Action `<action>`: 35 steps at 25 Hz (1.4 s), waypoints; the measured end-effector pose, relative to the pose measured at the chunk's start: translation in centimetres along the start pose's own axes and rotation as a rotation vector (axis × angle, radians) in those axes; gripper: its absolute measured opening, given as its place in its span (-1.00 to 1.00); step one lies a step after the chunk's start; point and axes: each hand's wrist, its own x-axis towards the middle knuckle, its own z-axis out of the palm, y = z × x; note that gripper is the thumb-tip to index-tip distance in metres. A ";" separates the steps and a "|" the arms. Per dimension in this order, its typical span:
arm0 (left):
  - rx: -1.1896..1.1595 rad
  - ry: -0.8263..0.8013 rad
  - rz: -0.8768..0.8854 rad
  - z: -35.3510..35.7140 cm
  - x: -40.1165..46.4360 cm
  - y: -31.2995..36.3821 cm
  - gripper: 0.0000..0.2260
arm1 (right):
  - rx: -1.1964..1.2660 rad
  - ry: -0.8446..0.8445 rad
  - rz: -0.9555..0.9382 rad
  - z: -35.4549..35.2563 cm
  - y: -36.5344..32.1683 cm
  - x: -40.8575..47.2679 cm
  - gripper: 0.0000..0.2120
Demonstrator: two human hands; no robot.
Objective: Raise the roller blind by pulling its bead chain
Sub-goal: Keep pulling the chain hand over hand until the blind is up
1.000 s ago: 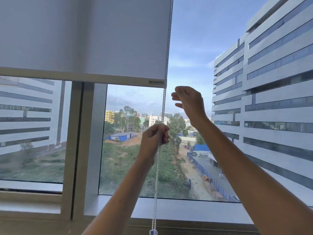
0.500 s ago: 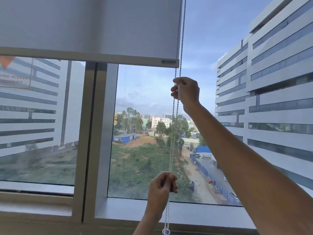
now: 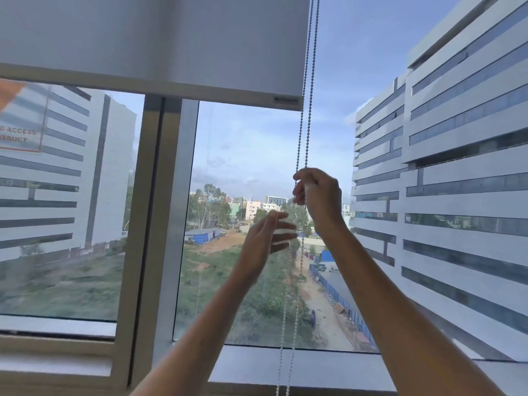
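The roller blind [image 3: 154, 38] covers the upper part of the window, its pale bottom bar [image 3: 200, 94] running across above the glass with a small label near its right end. The bead chain [image 3: 310, 81] hangs as two strands just beside the blind's right edge, dropping past the bottom bar and down in front of the pane to below the window sill [image 3: 314, 367].

The person's right hand [image 3: 320, 195] is raised below the right end of the bottom bar, its grip closed in a fist around the bead chain; the strands enter the top of the fist and at least one shows again beneath it. The right forearm slopes down and away to the lower right from that hand.

The left hand [image 3: 267, 241] sits lower than the right hand and just left of the bead chain. Its fingers [image 3: 283, 234] are spread and blurred, the grip loose and holding nothing; the fingertips lie close to the strands, though whether they touch cannot be told. The left forearm slopes down toward the sill.

Left of the bead chain stands the upright window frame [image 3: 160, 212], dividing two panes. Through the glass, well beyond the chain, are tall white office buildings [image 3: 463, 167] on either side, with grass, trees and a road between them.
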 end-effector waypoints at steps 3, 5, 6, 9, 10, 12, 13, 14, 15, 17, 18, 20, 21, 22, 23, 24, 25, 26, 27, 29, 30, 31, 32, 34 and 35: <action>0.048 0.012 0.010 0.9 4.8 5.1 -0.62 | -0.041 -0.010 -0.005 -0.5 3.3 -4.1 -0.77; 0.069 -0.053 -0.020 1.5 7.0 7.4 -0.62 | -0.014 -0.039 0.045 -0.9 5.6 -7.1 -0.76; 0.063 -0.088 -0.039 1.9 7.8 8.3 -0.63 | 0.004 -0.054 0.082 -1.0 6.7 -8.6 -0.75; 0.016 -0.096 -0.065 3.1 9.6 9.6 -0.71 | 0.029 -0.099 0.186 -1.1 9.7 -13.3 -0.73; -0.017 -0.061 -0.065 3.4 9.9 9.7 -0.76 | 0.034 -0.114 0.218 -1.1 10.6 -14.8 -0.73; -0.077 0.024 -0.054 3.8 10.4 9.5 -0.83 | 0.048 -0.140 0.279 -1.1 12.0 -17.3 -0.71; -0.086 0.057 -0.038 3.9 10.5 9.3 -0.84 | 0.053 -0.150 0.303 -1.2 12.5 -18.2 -0.71; -0.080 0.082 -0.019 3.9 10.6 8.9 -0.85 | 0.059 -0.160 0.322 -1.2 13.1 -19.0 -0.71; -0.063 0.102 -0.002 3.8 10.5 8.4 -0.85 | 0.065 -0.170 0.336 -1.3 13.5 -19.7 -0.70; -0.010 0.151 0.014 3.8 10.0 7.1 -0.82 | 0.057 -0.192 0.354 -1.5 14.2 -20.6 -0.70; 0.011 0.178 0.014 3.7 9.6 6.4 -0.80 | 0.049 -0.205 0.364 -1.7 14.5 -21.0 -0.71; 0.030 0.215 0.015 3.4 8.7 4.9 -0.78 | 0.040 -0.232 0.388 -1.9 15.1 -21.9 -0.74; 0.037 0.220 0.021 3.3 8.3 4.3 -0.78 | 0.039 -0.233 0.396 -2.0 15.4 -22.4 -0.75; 0.044 0.221 0.031 3.1 8.0 3.7 -0.77 | 0.042 -0.222 0.401 -2.2 15.7 -22.7 -0.76; 0.049 0.223 0.041 2.9 7.7 3.3 -0.77 | 0.045 -0.209 0.404 -2.3 16.0 -22.9 -0.77; 0.049 0.225 0.051 2.8 7.5 3.1 -0.76 | 0.047 -0.200 0.404 -2.5 16.1 -23.0 -0.78; 0.046 0.230 0.059 2.8 7.3 3.0 -0.76 | 0.044 -0.194 0.402 -2.6 16.1 -23.0 -0.79; 0.043 0.236 0.066 2.8 7.1 3.1 -0.76 | 0.034 -0.195 0.397 -2.6 16.1 -22.9 -0.80; 0.042 0.245 0.072 2.9 6.8 3.1 -0.77 | 0.018 -0.203 0.391 -2.7 16.0 -22.8 -0.81; 0.048 0.264 0.079 3.1 5.9 2.8 -0.78 | -0.034 -0.231 0.379 -2.8 15.9 -23.0 -0.82; 0.054 0.269 0.080 3.1 5.3 2.5 -0.79 | -0.062 -0.245 0.371 -2.9 15.9 -23.3 -0.83; 0.059 0.271 0.077 3.0 4.7 2.1 -0.79 | -0.088 -0.259 0.366 -2.9 16.0 -23.6 -0.83; 0.062 0.270 0.073 2.9 4.2 1.7 -0.79 | -0.113 -0.271 0.363 -3.0 16.1 -23.9 -0.82; 0.073 0.268 0.063 2.4 3.4 0.8 -0.79 | -0.142 -0.279 0.369 -3.1 16.4 -24.7 -0.79; 0.074 0.265 0.060 2.2 3.2 0.5 -0.80 | -0.145 -0.276 0.376 -3.1 16.6 -25.0 -0.77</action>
